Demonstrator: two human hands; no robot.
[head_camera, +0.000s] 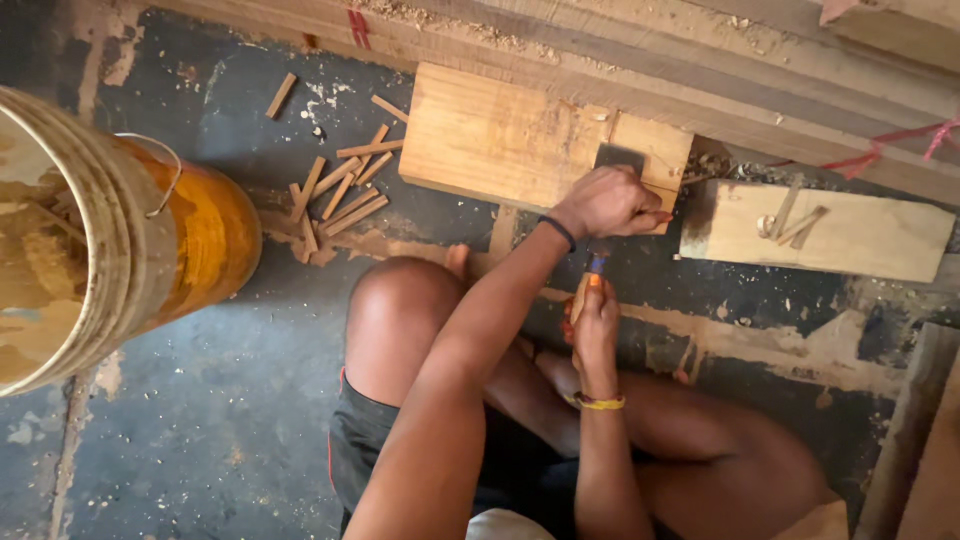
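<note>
Floor (230, 400): dark, stained concrete strewn with sawdust; the person sits on it with bent legs, facing the wood block.
Timber planks (620, 50): long boards stacked beyond the wood block, running across the top of the view, with red marks on them.
Bucket (110, 240): large yellow-orange pail with a wire handle, well to the left of the wood block, tilted toward the camera.
Wood block (500, 140): pale, flat rectangular block lying on the floor in front of the knees; it is the landmark for every place here.
Second block (850, 235): similar pale piece just right of the wood block, with a few thin slivers (792, 222) lying on top.
Wood strips (340, 190): a scatter of short thin sticks on the floor just left of the wood block.
Left hand (608, 203): clenched, pressing down on the near right corner of the wood block beside a dark notch (620, 157); a dark band sits on the wrist.
Right hand (596, 325): below the wood block's near edge, closed around a tool handle, a yellow band on the wrist.
Tool handle (592, 278): orange with a blue part, pointing up toward the wood block; its working end is hidden under the left hand.
</note>
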